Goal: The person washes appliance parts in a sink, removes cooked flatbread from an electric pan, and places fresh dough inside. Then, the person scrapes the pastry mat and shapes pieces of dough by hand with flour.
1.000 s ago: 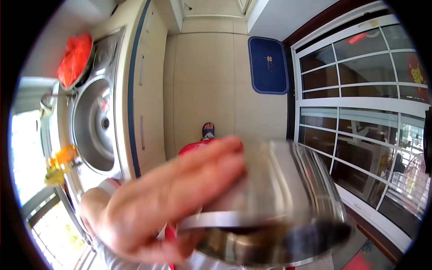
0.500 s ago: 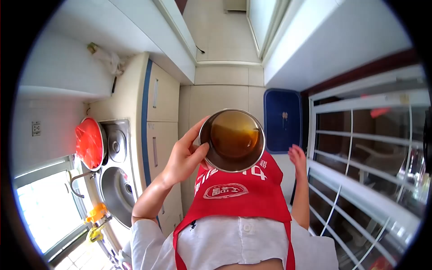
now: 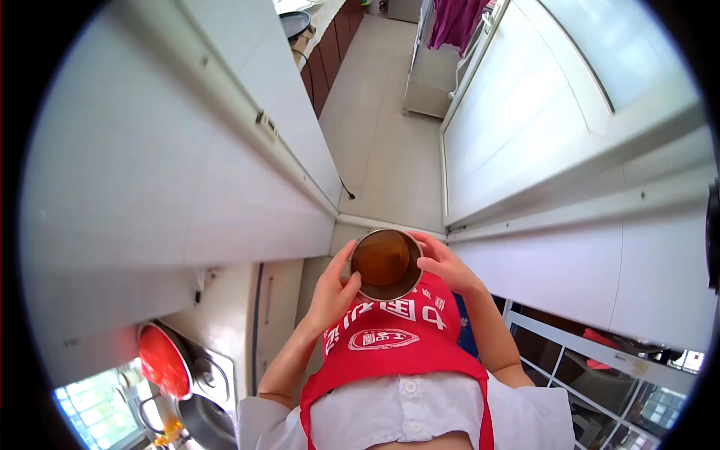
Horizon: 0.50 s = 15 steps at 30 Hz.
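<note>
A round metal pot (image 3: 417,289) with brown liquid (image 3: 381,257) inside is held in front of the red apron (image 3: 397,330). My left hand (image 3: 335,290) grips its left side, thumb near the rim and fingers round the outer wall. On the opposite side, my right hand (image 3: 442,262) holds the wall, with its thumb by the rim. The liquid's surface lies inside the pot, below the rim.
Ahead is a doorway with a tiled floor (image 3: 375,135) and a white door (image 3: 525,127) on the right. A cable end (image 3: 350,196) lies near the threshold. At lower left are a sink (image 3: 204,424) and a red-covered pan (image 3: 163,361).
The view has moved from beside the sink towards the doorway. The pot has come down from close to the camera, and my right hand has joined my left on it.
</note>
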{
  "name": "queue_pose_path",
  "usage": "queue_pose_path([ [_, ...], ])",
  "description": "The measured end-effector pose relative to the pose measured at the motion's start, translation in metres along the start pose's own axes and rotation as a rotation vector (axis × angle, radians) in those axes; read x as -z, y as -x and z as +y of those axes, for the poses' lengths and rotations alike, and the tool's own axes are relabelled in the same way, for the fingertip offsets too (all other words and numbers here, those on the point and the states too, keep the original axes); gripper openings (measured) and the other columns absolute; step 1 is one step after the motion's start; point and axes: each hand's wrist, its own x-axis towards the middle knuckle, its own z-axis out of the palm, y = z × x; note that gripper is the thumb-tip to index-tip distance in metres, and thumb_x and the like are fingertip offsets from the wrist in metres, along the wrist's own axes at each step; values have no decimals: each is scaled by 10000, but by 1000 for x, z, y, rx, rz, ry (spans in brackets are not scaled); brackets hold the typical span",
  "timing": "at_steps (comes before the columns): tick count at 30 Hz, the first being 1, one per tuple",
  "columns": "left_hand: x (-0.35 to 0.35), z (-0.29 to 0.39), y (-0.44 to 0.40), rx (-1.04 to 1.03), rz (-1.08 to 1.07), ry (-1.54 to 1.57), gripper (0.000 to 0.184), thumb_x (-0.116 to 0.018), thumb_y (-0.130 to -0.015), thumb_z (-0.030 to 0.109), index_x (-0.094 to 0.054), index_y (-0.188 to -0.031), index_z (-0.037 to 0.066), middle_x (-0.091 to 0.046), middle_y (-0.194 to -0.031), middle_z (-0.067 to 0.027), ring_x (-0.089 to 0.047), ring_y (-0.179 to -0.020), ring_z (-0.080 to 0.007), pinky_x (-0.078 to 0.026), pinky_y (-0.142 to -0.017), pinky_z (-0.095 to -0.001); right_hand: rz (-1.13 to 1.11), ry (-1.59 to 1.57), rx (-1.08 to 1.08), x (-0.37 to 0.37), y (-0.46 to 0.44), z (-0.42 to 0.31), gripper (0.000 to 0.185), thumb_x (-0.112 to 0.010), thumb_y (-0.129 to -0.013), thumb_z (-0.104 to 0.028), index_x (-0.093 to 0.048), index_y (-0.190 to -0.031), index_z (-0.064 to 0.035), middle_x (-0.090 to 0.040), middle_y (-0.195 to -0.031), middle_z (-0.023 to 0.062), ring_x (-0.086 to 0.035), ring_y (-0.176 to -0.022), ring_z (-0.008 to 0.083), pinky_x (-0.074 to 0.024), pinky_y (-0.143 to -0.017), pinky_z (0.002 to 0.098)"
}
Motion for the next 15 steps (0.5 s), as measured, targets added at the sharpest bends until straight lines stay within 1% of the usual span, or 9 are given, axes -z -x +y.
queue_pose_path([
  [2,9,25,-53,41,-17,13,554,-464,-885,10,-295,-1412,34,-456,-1334,-155,-624,-733,-116,-518,-615,-235,98,28,-2,23,-43,-33,591,-597,-847,-131,-352,-1381,-73,-526,-1242,113,-507,-1128,177,-394,-981,328],
  [3,14,34,-82,73,-29,38,552,-466,-886,22,-299,-1411,31,-438,-1354,-162,-622,-729,-115,-510,-613,-233,113,3,-45,38,-65,-52,606,-628,-833,-128,-367,-1377,-78,-553,-1218,100,-516,-1118,167,-392,-976,323],
  [6,27,39,-171,29,-19,-16,550,-478,-883,54,-314,-1407,29,-465,-1324,-160,-618,-708,-109,-497,-608,-234,82,-15,-78,90,-136,-80,598,-626,-842,-149,-368,-1376,-74,-574,-1192,91,-521,-1109,166,-394,-970,321],
  [8,37,45,-229,57,9,38,552,-493,-879,83,-323,-1400,21,-487,-1292,-163,-615,-688,-99,-494,-613,-235,35,9,-58,125,-189,-104,599,-632,-845,-164,-368,-1373,-66,-572,-1194,89,-525,-1099,161,-402,-961,324],
  [10,45,45,-289,89,20,44,553,-483,-879,66,-315,-1403,17,-509,-1255,-160,-623,-685,-109,-497,-586,-237,-23,3,-106,163,-243,-132,550,-653,-847,-177,-420,-1339,-108,-582,-1071,43,-538,-1015,123,-433,-872,264],
  [11,46,64,-315,125,17,193,568,-488,-898,66,-274,-1422,26,-468,-1309,-168,-633,-684,-128,-506,-551,-235,-44,45,-97,181,-272,-145,549,-662,-846,-184,-422,-1334,-106,-577,-1023,33,-541,-966,114,-440,-841,262],
  [12,49,72,-341,107,50,206,568,-488,-898,66,-274,-1422,26,-468,-1309,-168,-633,-684,-128,-506,-551,-235,-84,60,-77,200,-303,-156,551,-667,-844,-188,-421,-1330,-106,-575,-1014,43,-540,-954,114,-448,-822,265],
  [14,57,91,-397,134,150,387,609,-501,-918,75,-200,-1446,40,-383,-1392,-178,-638,-678,-145,-515,-526,-233,-107,109,-136,228,-358,-196,556,-671,-842,-208,-419,-1327,-105,-570,-1021,54,-542,-946,119,-455,-806,270],
  [15,60,103,-420,129,208,520,674,-528,-923,94,-126,-1463,64,-276,-1459,-189,-636,-673,-145,-523,-538,-228,-120,87,-172,239,-384,-219,550,-666,-845,-214,-419,-1324,-105,-564,-1039,63,-542,-947,130,-459,-794,271],
])
